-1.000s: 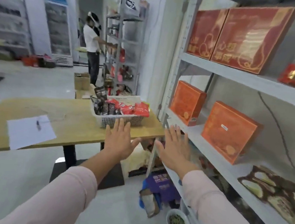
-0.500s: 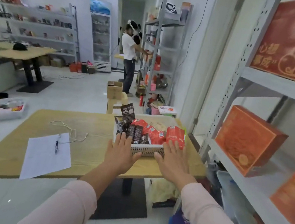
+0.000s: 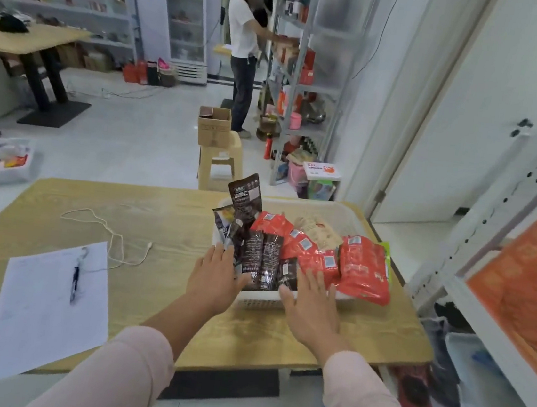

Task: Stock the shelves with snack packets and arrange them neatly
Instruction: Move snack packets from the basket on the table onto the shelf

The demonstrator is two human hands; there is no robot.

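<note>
Two pale pink sleeves (image 3: 128,364) come up from the bottom edge. The left hand (image 3: 214,281) and the right hand (image 3: 311,303) are both flat, palms down, fingers straight and slightly spread, holding nothing. They lie side by side at the near rim of a white plastic basket (image 3: 259,302), which stands towards the right end of the wooden tabletop (image 3: 171,219). The left hand's fingertips overlap the dark brown snack packets (image 3: 253,255) standing upright in the basket's left part. The right hand's fingertips reach the red snack packets (image 3: 365,271), heaped in the right part and hanging over the near rim. Whether the fingers touch the packets cannot be told.

On the left of the tabletop lies a sheet of paper (image 3: 48,305) with a pen (image 3: 74,283) on it, and beyond it a thin white cable (image 3: 113,235). At the right stands a grey metal shelf (image 3: 493,212) carrying an orange box (image 3: 532,283). Farther off, a cardboard box (image 3: 214,127) sits on a beige plastic stool (image 3: 219,164), and a person in a white shirt (image 3: 244,33) stands at another rack (image 3: 320,88).
</note>
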